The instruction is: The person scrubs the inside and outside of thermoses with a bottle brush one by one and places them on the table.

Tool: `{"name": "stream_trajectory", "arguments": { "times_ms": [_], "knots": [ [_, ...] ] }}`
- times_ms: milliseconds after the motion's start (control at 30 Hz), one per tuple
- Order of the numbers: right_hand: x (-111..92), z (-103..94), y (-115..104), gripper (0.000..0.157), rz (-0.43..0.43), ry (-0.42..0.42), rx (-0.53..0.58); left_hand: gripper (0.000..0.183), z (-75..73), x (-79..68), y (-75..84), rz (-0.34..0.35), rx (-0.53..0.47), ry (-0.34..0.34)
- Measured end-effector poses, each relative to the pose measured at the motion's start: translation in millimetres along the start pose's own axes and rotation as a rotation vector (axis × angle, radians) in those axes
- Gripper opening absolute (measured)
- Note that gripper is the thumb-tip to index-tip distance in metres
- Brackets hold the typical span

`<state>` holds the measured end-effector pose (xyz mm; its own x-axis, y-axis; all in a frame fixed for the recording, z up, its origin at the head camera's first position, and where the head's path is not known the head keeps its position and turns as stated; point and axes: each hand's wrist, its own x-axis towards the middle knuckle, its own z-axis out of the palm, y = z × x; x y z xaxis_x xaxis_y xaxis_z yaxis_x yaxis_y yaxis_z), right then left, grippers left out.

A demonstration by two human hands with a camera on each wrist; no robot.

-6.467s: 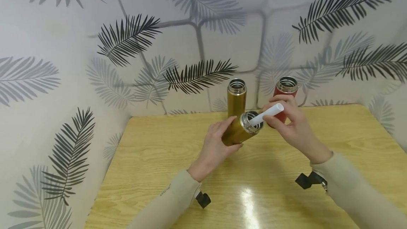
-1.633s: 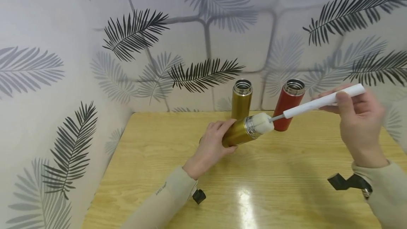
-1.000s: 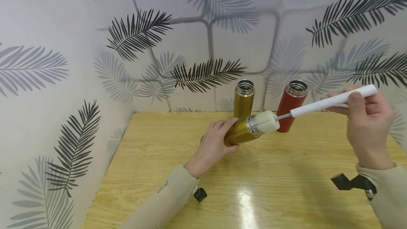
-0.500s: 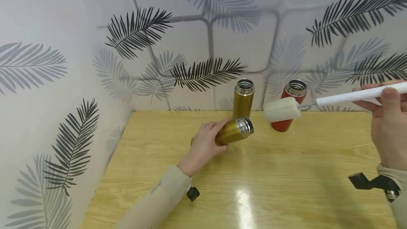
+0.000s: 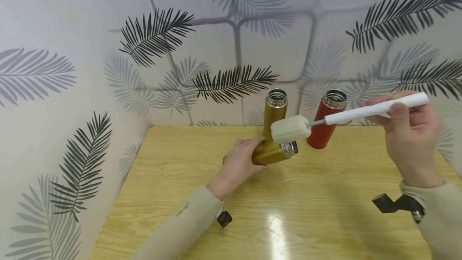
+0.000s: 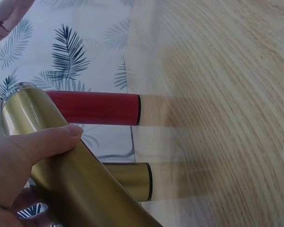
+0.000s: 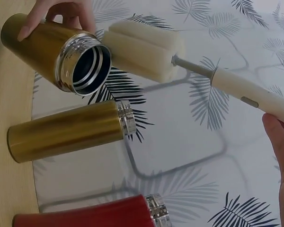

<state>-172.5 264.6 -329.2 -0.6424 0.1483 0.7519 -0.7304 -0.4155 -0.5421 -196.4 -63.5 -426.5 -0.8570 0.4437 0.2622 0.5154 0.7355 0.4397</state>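
Note:
My left hand [image 5: 236, 167] grips a gold thermos bottle [image 5: 268, 152], tilted with its uncapped steel mouth [image 6: 21, 87] pointing right. In my right hand [image 5: 413, 143] is the white handle of a sponge bottle brush [image 5: 375, 109], pinched between thumb and fingers. The brush's cream sponge head [image 7: 142, 49] is fully outside the bottle, beside its mouth in the right wrist view and overlapping its upper edge in the head view. Whether sponge and rim touch, I cannot tell. The bottle's mouth faces the camera in the right wrist view, showing a dark interior.
A second gold bottle [image 5: 275, 113] stands uncapped behind the held one. To its right is an open red bottle [image 5: 323, 127]. Both stand on the wooden table [image 5: 173, 171], near its back edge. A leaf-patterned wall [image 5: 267, 51] rises directly behind.
The brush, deep in the held bottle at first, was drawn out to the right until the sponge cleared the mouth. Since half a second ago, the right hand has brought it back left.

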Motion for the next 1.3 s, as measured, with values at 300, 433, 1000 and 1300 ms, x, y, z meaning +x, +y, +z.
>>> {"name": "stream_trajectory", "arguments": {
  "times_ms": [300,433,1000,1300],
  "knots": [
    [-2.6,-12.1,12.1,0.018,0.0,0.037,-0.07,0.077,-4.1,-3.4,1.9,0.011,-0.045,0.031],
    [-3.1,-20.5,12.0,0.02,0.012,0.021,-0.086,0.077,-6.3,-5.0,1.7,-0.017,-0.098,0.031],
    [-14.0,-34.7,7.0,0.018,0.068,-0.071,-0.12,0.079,-6.8,-0.2,-4.2,-0.093,-0.169,0.082],
    [-13.5,-28.9,-1.2,0.014,0.109,-0.059,-0.022,0.082,-7.3,-1.1,-3.5,-0.142,-0.162,0.103]
  ]
}}
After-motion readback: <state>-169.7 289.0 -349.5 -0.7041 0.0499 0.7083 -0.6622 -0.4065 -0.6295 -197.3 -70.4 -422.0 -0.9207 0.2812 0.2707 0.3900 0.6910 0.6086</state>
